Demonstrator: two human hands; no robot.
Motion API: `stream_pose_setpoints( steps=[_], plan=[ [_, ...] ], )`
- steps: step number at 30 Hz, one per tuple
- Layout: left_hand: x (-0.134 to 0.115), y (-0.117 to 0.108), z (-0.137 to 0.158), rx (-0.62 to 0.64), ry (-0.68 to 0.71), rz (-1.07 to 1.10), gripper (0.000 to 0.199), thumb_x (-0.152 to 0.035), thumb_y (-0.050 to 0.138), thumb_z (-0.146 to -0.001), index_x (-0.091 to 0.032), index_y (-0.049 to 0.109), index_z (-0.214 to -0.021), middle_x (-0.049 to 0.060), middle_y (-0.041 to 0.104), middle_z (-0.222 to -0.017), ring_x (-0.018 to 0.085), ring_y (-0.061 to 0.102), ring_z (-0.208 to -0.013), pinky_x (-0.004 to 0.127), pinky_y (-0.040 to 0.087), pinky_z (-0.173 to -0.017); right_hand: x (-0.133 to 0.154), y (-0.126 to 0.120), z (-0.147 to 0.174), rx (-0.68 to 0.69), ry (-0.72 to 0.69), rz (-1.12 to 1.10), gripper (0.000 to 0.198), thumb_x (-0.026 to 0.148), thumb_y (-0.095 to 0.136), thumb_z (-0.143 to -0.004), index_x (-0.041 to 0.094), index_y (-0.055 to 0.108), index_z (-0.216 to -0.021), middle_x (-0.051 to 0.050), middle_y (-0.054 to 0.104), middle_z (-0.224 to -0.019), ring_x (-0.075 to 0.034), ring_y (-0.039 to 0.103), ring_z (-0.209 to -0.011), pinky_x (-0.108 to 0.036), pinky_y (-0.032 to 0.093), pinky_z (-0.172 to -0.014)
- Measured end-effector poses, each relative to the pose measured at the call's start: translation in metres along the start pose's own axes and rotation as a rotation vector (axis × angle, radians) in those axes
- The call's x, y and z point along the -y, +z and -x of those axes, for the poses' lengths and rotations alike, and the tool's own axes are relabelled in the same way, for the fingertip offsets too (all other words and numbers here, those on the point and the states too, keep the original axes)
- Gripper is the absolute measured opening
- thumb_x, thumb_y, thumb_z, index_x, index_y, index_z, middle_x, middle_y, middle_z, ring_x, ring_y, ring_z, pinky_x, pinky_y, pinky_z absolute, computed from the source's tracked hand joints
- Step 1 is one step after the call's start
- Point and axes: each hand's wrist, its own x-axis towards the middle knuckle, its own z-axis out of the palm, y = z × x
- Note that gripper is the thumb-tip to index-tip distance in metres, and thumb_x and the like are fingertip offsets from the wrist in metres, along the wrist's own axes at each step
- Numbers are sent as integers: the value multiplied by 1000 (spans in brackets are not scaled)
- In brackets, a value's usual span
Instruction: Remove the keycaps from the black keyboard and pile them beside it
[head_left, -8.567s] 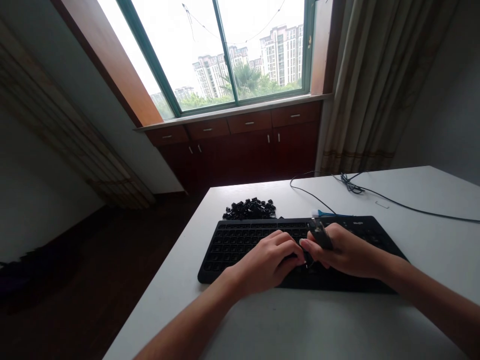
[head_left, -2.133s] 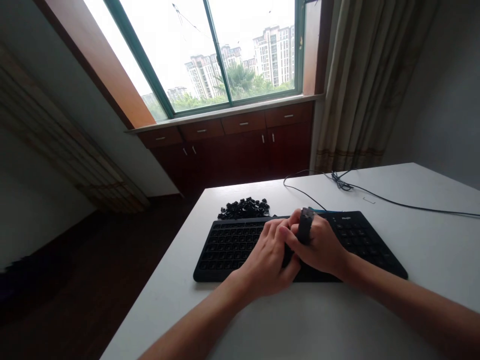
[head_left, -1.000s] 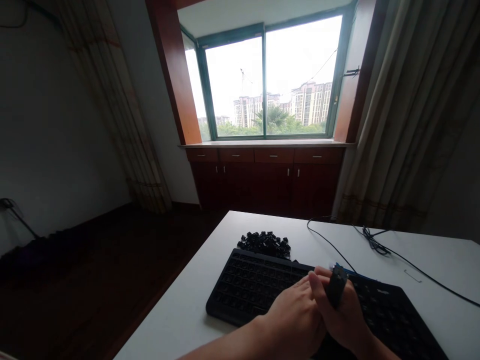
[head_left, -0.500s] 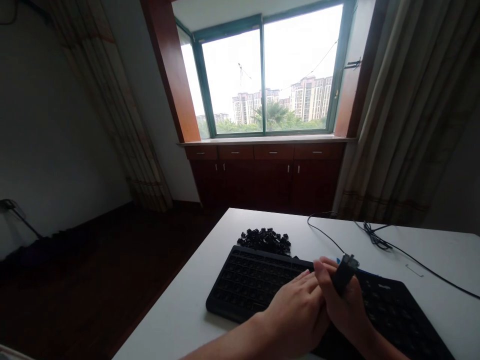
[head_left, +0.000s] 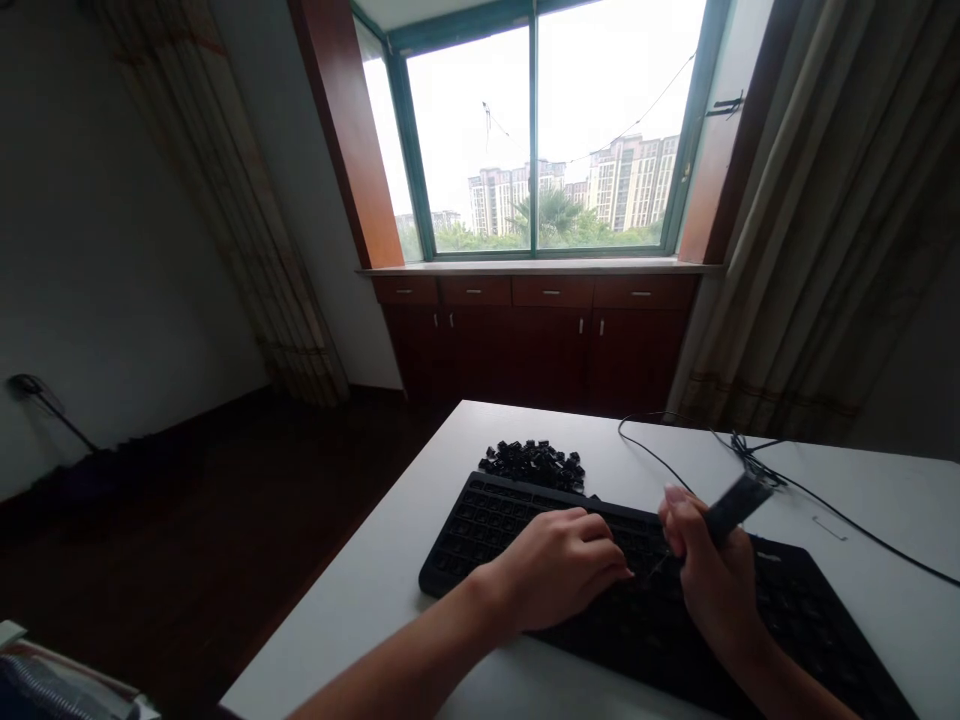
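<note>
A black keyboard (head_left: 465, 530) lies across the white table, with bare sockets where keys would sit on its left part. Over its middle, my left hand (head_left: 566, 565) has its fingers curled down and together; whatever they hold, if anything, is hidden. My right hand (head_left: 709, 570) is wrapped round a dark stick-like tool (head_left: 739, 503), whose see-through-looking end points up and right. A thin tip seems to show below that hand, too dim to make out. Behind the keyboard, loose black keycaps (head_left: 531, 465) are heaped.
A black cable (head_left: 847, 520) runs across the right of the white table (head_left: 360, 610), with a tied bundle near the back edge. A thin bent wire (head_left: 830, 528) lies there too. Red-brown cabinets (head_left: 510, 340) stand below the window.
My hands, together before, have moved apart. My left hand has gone left and down onto the keyboard; my right hand has shifted right, tilting the tool. The view has tipped slightly downward.
</note>
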Motion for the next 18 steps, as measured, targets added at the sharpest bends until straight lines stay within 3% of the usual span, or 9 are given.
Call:
stream_pose_setpoints(
  steps=[6, 13, 18],
  plan=[
    [34, -6, 4, -218, -214, 117, 19, -24, 54, -102, -18, 71, -101, 4, 71, -103, 13, 69, -88, 21, 57, -80, -3, -1, 0, 22, 12, -8, 51, 41, 54, -100, 22, 38, -55, 2, 42, -59, -15, 40, -60, -32, 33, -63],
    [79, -22, 22, -291, -485, -69, 18, -18, 53, -99, -21, 72, -101, 4, 73, -106, 17, 71, -90, 28, 56, -85, -6, -2, -1, 60, 37, 0, 51, 43, 55, -99, 22, 39, -54, 1, 42, -59, -16, 39, -60, -34, 33, -66],
    [91, -25, 30, -285, -588, -144, 15, -25, 59, -97, -24, 73, -98, 2, 76, -97, 21, 72, -88, 32, 55, -83, -7, -3, -1, 50, 46, 2, 52, 44, 57, -98, 23, 40, -54, 1, 43, -59, -16, 40, -60, -33, 34, -66]
  ],
)
